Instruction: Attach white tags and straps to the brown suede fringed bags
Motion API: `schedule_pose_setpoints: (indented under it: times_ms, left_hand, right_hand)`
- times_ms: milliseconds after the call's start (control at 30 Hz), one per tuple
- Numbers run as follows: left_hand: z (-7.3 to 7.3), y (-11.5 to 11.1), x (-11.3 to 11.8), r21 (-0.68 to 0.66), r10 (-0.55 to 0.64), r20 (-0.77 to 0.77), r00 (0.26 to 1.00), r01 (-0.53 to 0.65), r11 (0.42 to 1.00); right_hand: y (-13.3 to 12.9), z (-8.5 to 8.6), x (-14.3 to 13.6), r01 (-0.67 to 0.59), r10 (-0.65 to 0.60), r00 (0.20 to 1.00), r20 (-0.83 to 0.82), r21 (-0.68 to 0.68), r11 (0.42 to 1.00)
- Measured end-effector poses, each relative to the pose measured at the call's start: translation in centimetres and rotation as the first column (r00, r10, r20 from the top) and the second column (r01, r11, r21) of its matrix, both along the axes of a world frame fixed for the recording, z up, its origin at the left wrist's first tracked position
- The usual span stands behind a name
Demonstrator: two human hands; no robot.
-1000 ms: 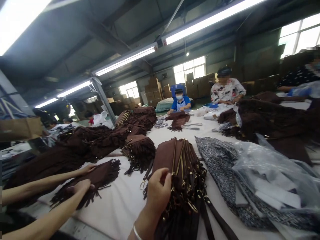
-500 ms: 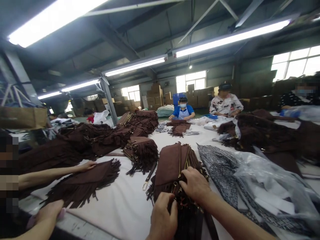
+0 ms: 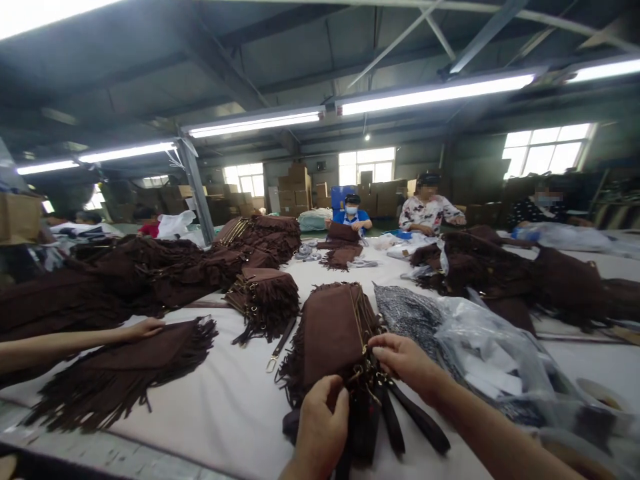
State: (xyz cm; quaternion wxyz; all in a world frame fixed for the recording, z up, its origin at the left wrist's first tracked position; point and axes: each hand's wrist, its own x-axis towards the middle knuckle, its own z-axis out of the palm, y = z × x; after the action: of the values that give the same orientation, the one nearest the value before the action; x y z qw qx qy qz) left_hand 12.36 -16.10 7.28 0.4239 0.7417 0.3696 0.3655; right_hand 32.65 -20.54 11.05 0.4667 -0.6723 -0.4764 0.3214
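Note:
A stack of dark brown fringed bags [image 3: 327, 327] with gold zips lies in front of me. My right hand [image 3: 405, 360] pinches at the near right edge of the stack, by the zip ends. Closed at the near edge, my left hand [image 3: 320, 423] has thumb and forefinger close together; what they grip is hidden. Gold rings and clips [image 3: 367, 373] show between my hands. Dark straps [image 3: 417, 417] hang from them and spread over the white table covering [image 3: 200, 413]. A loose strap with a gold clip [image 3: 273, 360] lies left of the stack.
At left, a co-worker's hand [image 3: 147, 328] rests on another fringed bag [image 3: 150, 353]. A smaller bag stack [image 3: 265, 300] and a long brown heap [image 3: 125, 273] lie beyond. Clear plastic bags [image 3: 490, 353] and speckled grey material [image 3: 407, 317] lie right. Several people sit across the table.
The view has turned slightly right. The dark straps are now spread out below my right hand. Across the table, the person in blue has raised a brown piece. The co-worker's nearer hand has left view.

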Motion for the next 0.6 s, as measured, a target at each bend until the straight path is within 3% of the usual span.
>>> schedule_pose_setpoints:
  times_ms: [100, 233, 333, 400, 500, 567, 600]
  left_hand:
    - [-0.1, -1.0, 0.5, 0.018, 0.006, -0.005, 1.000, -0.005, 1.000]
    - [-0.9, -2.1, 0.5, 0.069, 0.073, 0.046, 0.996, -0.076, 0.995]
    - [-2.1, -2.7, 0.3, 0.020, 0.103, 0.018, 0.995, -0.103, 0.994]
    - [-3.0, -3.0, 0.7, -0.150, 0.021, -0.047, 0.999, -0.028, 0.988]
    - [-4.0, -3.6, 2.5, -0.500, -0.089, 0.036, 0.995, 0.095, 0.861]
    - [-4.1, -3.9, 4.2, -0.665, -0.061, 0.211, 0.976, 0.189, 0.722]
    - [-4.1, -4.0, 5.0, -0.718, -0.025, 0.290, 0.957, 0.235, 0.655]
  right_hand:
    - [-3.1, -3.0, -1.1, 0.086, -0.070, 0.942, -0.329, 0.035, 0.996]
    - [-5.7, -6.8, -3.1, 0.162, -0.160, 0.899, -0.408, -0.031, 0.986]
    - [-6.5, -7.8, -4.1, 0.146, -0.174, 0.885, -0.432, -0.097, 0.984]
    - [-6.7, -7.4, -4.4, 0.139, -0.180, 0.882, -0.435, -0.124, 0.983]
    - [-6.7, -6.6, -4.7, 0.144, -0.159, 0.940, -0.303, -0.072, 0.987]
    - [-6.8, -6.9, -4.8, 0.137, -0.136, 0.991, -0.018, 0.044, 0.990]
    - [-7.0, -7.4, -4.8, 0.114, -0.129, 0.979, 0.157, 0.097, 0.989]
